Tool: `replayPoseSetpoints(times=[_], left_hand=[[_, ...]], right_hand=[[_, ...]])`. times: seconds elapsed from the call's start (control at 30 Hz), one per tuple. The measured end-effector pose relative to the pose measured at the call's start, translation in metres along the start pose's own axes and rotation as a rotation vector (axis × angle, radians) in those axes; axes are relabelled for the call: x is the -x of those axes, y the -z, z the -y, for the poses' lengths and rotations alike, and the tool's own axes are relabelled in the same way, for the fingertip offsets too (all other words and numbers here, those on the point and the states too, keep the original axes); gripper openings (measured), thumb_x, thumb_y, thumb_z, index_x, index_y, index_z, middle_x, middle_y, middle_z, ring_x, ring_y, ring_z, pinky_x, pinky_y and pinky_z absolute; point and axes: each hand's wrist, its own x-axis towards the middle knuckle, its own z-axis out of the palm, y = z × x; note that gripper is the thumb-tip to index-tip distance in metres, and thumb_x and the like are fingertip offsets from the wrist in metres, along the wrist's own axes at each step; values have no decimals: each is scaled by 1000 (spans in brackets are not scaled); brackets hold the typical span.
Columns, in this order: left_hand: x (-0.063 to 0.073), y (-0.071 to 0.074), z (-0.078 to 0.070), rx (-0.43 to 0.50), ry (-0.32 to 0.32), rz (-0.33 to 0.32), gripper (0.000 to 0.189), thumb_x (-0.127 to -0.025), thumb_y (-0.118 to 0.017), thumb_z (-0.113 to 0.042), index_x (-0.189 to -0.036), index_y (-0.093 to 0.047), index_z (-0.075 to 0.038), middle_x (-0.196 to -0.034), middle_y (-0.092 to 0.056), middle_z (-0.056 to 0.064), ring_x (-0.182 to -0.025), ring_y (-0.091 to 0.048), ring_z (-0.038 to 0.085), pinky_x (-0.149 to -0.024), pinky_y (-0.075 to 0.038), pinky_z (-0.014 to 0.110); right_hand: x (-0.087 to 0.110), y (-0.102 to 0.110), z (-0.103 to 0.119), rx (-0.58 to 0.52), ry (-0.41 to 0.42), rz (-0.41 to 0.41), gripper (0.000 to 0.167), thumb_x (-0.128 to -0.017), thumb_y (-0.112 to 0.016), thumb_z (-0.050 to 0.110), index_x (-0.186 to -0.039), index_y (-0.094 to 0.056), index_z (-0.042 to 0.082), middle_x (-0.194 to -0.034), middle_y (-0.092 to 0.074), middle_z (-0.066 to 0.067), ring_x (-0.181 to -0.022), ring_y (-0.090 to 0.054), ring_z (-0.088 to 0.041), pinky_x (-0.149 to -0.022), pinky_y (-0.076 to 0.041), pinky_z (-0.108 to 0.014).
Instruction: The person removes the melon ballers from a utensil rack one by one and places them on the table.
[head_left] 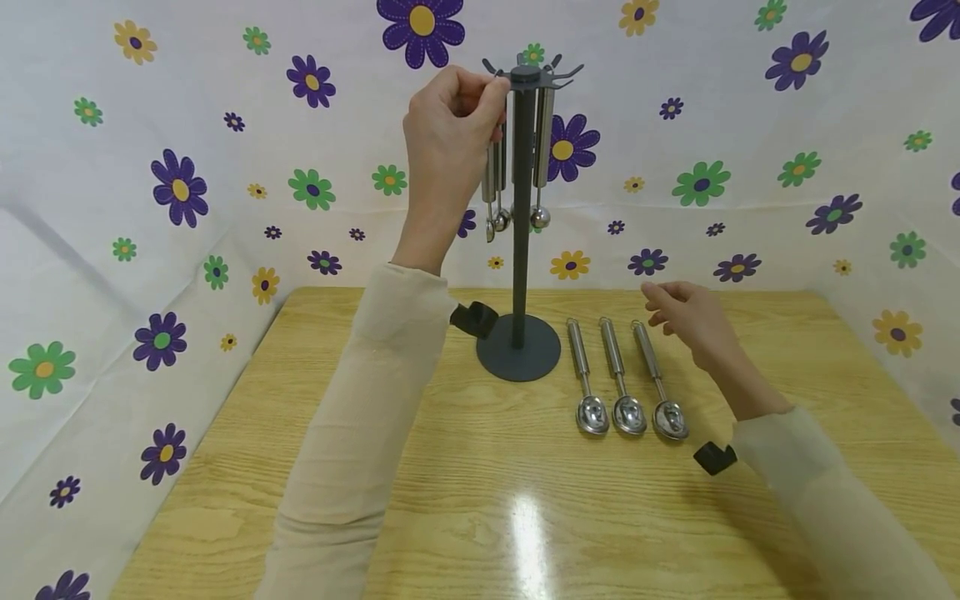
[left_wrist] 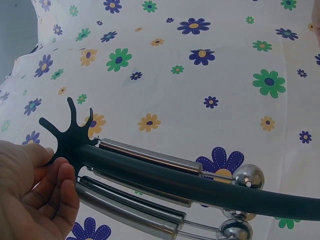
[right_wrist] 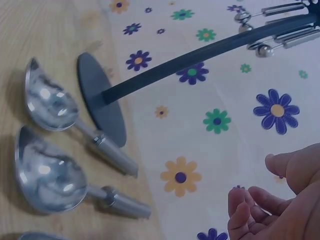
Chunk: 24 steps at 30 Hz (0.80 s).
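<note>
Pinching the top of a melon baller [head_left: 490, 179] at the head of the dark utensil stand [head_left: 521, 258]: left hand [head_left: 453, 121]. Hanging alongside: more melon ballers [head_left: 540, 217]. Lying right of its base on the wooden surface [head_left: 450, 467]: three ice-cream scoops [head_left: 629, 415]. Right hand [head_left: 693, 325]: fingers loosely bent, holding nothing, near the rightmost scoop.

Stand [head_left: 521, 250] in all three views

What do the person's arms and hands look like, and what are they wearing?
A long, plain, cream fabric left sleeve with some creases, and a matching cream right sleeve. A small, blocky black gadget sticks out by the left cuff, with a similar black gadget by the right. The bare left hand and bare right hand wear no gloves.
</note>
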Motion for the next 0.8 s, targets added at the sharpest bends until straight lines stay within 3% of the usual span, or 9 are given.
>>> replayPoseSetpoints(times=[0.37,0.53,0.8], left_hand=[[0,0,0,1,-4,2,16,-103,-65,-13,-106,-70,3,-82,-64,3,-73,-59,14,-70,-52,24],[0,0,0,-2,-7,3,16,-103,-65,-13,-106,-70,3,-82,-65,3,-73,-59,14,-70,-52,24],[-1,1,1,7,0,8,16,-103,-65,-13,-106,-70,3,-82,-64,3,-74,-59,15,-70,-51,25]], right_hand=[[-6,0,41,-126,202,-26,59,-106,-54,49,-137,-57,-1,-110,-65,1,-101,-60,-16,-86,-52,-22],[-9,-2,58,-181,266,-26,53,-105,-58,46,-134,-59,2,-112,-64,-1,-102,-60,-18,-86,-52,-21],[-19,-7,83,-210,302,-37,47,-106,-58,43,-135,-60,6,-120,-63,-9,-106,-60,-21,-87,-51,-21]])
